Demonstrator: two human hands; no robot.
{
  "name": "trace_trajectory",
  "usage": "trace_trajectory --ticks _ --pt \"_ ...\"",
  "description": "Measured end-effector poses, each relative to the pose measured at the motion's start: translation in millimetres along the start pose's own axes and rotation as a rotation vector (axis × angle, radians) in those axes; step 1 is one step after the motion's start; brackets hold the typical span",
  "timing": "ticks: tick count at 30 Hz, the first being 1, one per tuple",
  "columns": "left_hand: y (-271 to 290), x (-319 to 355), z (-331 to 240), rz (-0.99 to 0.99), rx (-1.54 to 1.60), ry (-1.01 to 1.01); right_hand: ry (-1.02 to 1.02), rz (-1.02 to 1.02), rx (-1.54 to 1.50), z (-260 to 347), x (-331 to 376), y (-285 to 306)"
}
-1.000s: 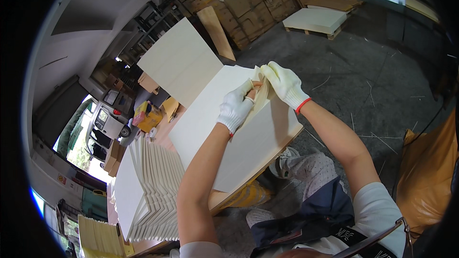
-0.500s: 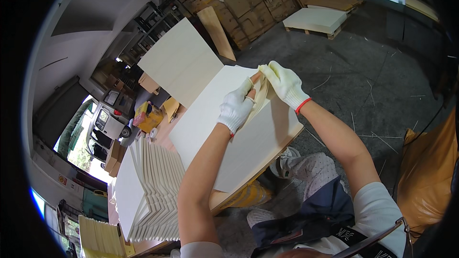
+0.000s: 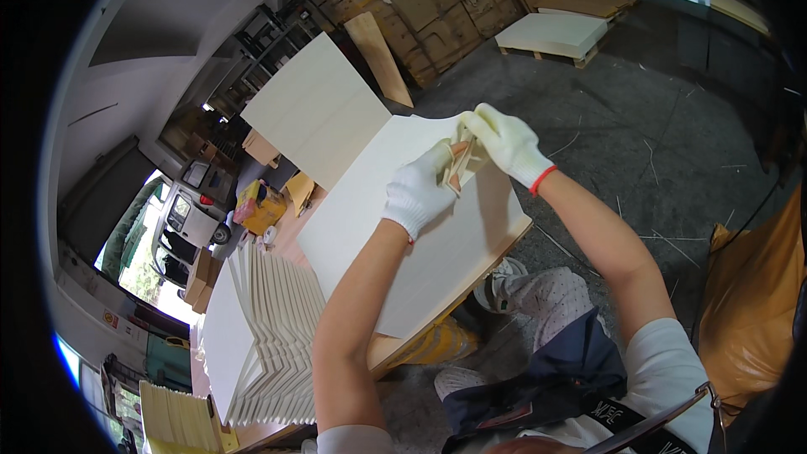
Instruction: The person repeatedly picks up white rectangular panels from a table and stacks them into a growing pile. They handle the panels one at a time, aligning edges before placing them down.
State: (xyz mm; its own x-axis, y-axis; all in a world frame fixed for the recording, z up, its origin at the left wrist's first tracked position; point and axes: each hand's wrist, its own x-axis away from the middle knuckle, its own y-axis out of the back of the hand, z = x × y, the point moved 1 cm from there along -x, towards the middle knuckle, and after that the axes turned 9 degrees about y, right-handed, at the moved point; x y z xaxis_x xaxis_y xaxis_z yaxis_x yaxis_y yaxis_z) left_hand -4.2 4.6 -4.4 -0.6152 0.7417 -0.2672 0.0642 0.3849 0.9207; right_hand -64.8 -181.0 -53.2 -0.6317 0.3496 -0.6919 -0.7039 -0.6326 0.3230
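Observation:
My left hand [image 3: 420,191], in a white knit glove with bare fingertips showing, is closed around the lifted edge of white sheets. These sheets [image 3: 361,202] lie as a large flat pile on the table before me. At the pile's far right corner my right hand [image 3: 506,143], gloved with a red cuff, pinches the raised corner of the sheets. Both hands are close together, with the curled edges between them; how many sheets each holds is hidden. To the left, a fanned stack of white folded sheets [image 3: 282,340] lies beside the pile.
A pale board [image 3: 324,109] stands upright behind the pile. A yellow box [image 3: 259,206] sits at the table's far left, with pinkish tabletop [image 3: 294,227] near it. A pallet with white sheets [image 3: 551,36] rests on the floor beyond. An orange sheet [image 3: 748,303] hangs at right.
The bundle of curled sheet edges between my hands has thinned, and the left fingers have shifted inward on it. My right hand has moved slightly right and stays at the corner.

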Motion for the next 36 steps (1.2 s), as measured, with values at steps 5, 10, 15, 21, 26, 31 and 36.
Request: trace_trajectory --ticks 5,10,15,21,26,31,36 --pt "1 6 -9 -0.065 -0.04 0.017 -0.055 0.212 0.339 -6 11 25" --pt "3 -3 -18 -0.003 -0.141 0.144 0.09 0.316 0.473 -11 15 26" --pt "-5 -29 1 -0.014 -0.204 0.193 0.278 0.34 0.59 -5 6 27" --pt "-1 -27 -2 0.037 -0.099 0.224 0.096 0.215 0.096 -3 -5 9" --pt "-4 -17 8 0.076 0.248 0.195 -0.148 0.136 -0.086 -2 -1 -2" --pt "-3 -12 -1 0.089 0.252 0.213 -0.041 0.001 -0.077 -5 6 -13" --pt "-5 -12 3 0.105 0.378 0.207 -0.039 -0.018 -0.074 -2 7 -11"
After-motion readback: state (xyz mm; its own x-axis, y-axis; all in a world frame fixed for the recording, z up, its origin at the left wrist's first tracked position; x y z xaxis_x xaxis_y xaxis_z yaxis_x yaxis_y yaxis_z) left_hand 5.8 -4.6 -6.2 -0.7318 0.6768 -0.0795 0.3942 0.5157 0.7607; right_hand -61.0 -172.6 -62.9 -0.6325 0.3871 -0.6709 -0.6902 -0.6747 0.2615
